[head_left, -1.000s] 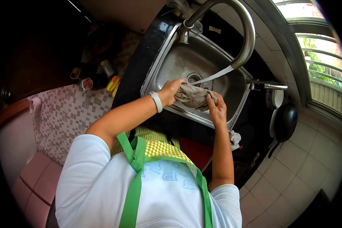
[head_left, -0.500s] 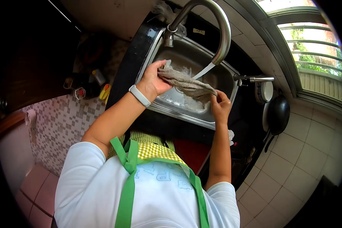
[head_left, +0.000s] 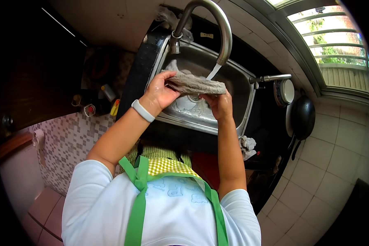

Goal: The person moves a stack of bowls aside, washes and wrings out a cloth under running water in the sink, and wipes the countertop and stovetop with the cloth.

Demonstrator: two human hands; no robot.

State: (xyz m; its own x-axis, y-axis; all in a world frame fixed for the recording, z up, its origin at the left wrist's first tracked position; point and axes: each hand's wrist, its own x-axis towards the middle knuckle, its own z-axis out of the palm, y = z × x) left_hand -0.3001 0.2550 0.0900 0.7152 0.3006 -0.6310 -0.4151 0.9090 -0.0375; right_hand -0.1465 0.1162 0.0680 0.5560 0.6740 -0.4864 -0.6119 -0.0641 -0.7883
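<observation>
A wet grey-brown cloth [head_left: 194,85] stretches between my two hands above the sink [head_left: 238,98]. My left hand [head_left: 161,92] grips its left end, thumb on top. At the right end my right hand [head_left: 219,103] holds the cloth from below, with some fingers hidden under it. Water runs from the curved faucet [head_left: 225,39] onto or just behind the cloth's far edge. Under the cloth, the steel basin looks wet, and part of the drain shows.
A second metal tap [head_left: 270,78] crosses the sink's right rim. Beyond it hang a black frying pan [head_left: 303,118] and a round white-faced container [head_left: 286,91]. A crumpled pale cloth [head_left: 247,146] lies on the counter's right front. Bottles [head_left: 89,110] stand at left.
My right hand has moved left and up, closer to my left hand. The cloth now looks flatter and more level, its right end no longer drooping. The view has shifted slightly.
</observation>
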